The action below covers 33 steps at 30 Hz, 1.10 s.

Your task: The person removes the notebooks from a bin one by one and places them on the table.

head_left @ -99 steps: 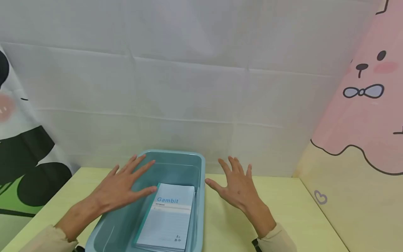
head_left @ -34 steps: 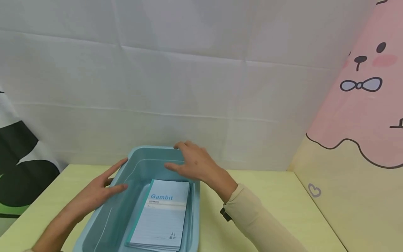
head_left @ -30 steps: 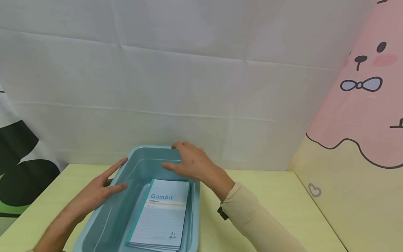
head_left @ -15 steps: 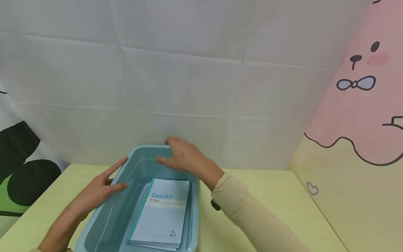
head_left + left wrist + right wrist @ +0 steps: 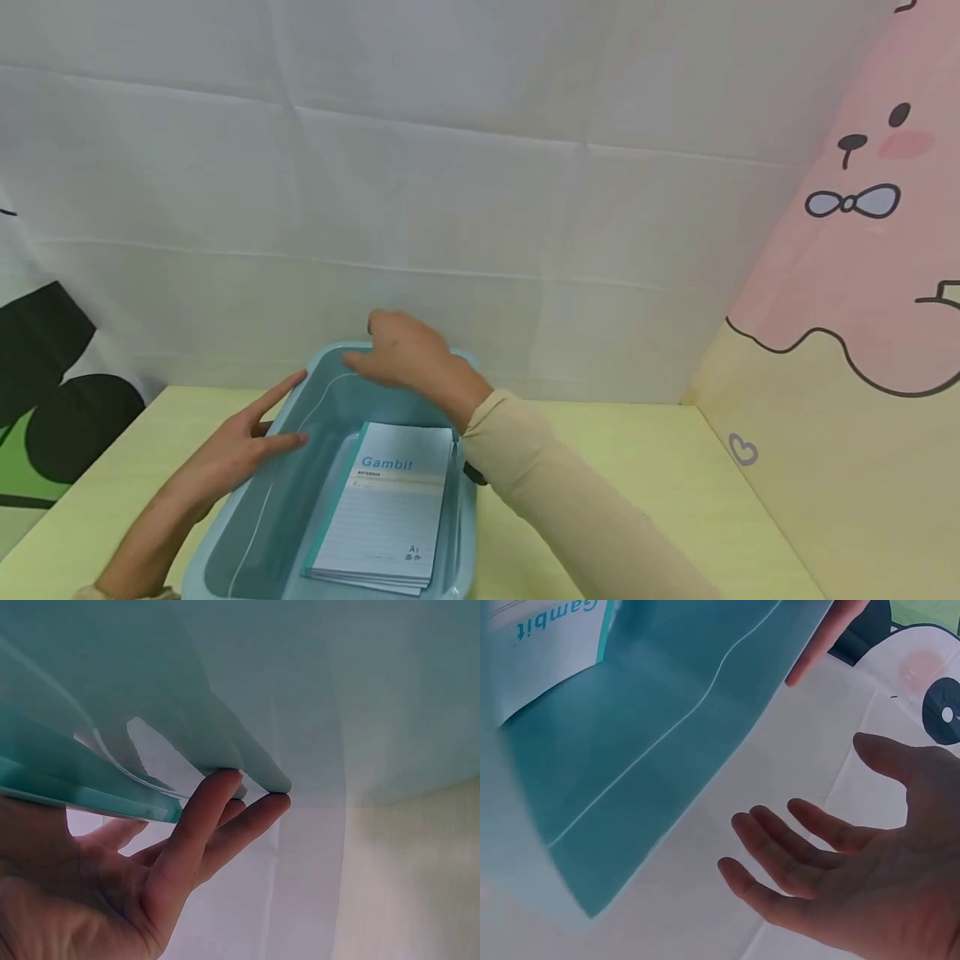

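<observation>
A blue plastic basin (image 5: 281, 508) contains a stack of notebooks (image 5: 382, 517), the top cover reading "Gambit". At the basin's left rim is my left hand (image 5: 225, 454), its thumb over the inside and its index finger along the edge. In the left wrist view, the left hand (image 5: 112, 892) has nearly straight fingers that touch the basin wall (image 5: 315, 712). Above the far rim hovers my right hand (image 5: 408, 354), its thumb pointing left. The right wrist view shows the right hand (image 5: 855, 892) with spread, loosely bent fingers, apart from the basin (image 5: 652, 772).
Pale yellow table surface (image 5: 600, 492) extends to the basin's right. Behind stands a white cloth backdrop (image 5: 480, 208), close to the far rim. A pink bear print (image 5: 862, 267) covers the right side wall; a panda print (image 5: 52, 400) is on the left.
My right hand has moved from the basin's right side to above its far rim, still shifting left. My left hand has gone down to the left rim and stays there. The notebooks lie unmoved.
</observation>
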Available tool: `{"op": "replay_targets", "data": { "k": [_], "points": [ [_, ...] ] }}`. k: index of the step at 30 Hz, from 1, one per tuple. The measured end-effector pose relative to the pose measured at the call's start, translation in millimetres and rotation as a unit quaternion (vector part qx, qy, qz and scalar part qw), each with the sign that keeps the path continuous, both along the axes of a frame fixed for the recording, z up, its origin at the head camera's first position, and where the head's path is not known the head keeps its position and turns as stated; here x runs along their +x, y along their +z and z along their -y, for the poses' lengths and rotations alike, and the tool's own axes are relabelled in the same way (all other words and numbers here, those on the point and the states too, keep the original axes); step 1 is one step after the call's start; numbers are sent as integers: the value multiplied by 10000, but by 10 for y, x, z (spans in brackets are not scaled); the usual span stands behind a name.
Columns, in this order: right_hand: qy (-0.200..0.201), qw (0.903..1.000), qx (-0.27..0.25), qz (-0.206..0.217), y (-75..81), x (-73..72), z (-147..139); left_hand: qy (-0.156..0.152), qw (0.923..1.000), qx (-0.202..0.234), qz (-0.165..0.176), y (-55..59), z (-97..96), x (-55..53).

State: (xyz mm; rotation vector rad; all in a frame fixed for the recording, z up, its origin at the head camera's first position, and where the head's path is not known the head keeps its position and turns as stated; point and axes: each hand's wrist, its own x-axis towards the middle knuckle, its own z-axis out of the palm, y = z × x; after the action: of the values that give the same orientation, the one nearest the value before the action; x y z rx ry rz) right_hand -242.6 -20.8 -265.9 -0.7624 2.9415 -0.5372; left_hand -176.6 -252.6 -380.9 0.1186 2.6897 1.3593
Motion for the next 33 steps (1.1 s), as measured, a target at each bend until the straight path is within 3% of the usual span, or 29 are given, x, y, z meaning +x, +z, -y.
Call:
{"op": "replay_targets", "data": {
  "k": [9, 14, 21, 26, 33],
  "points": [
    [-1204, 9913, 484, 234, -134, -25, 375, 4, 10000, -20, -23, 12, 24, -81],
    [-1549, 9838, 856, 294, -303, 2, 483, -28, 10000, 6, -41, 2, 36, -113],
    [-2043, 9651, 1578, 454, -581, 32, 634, -36, 10000, -31, -39, 0, 55, -159],
    [-2539, 9497, 1687, 713, -870, 0, 767, -61, 10000, -21, -57, -17, 63, -182],
    [-2409, 9436, 2006, 1067, -1160, 3, 757, -84, 9998, -146, -83, -28, 116, -207]
  ]
}}
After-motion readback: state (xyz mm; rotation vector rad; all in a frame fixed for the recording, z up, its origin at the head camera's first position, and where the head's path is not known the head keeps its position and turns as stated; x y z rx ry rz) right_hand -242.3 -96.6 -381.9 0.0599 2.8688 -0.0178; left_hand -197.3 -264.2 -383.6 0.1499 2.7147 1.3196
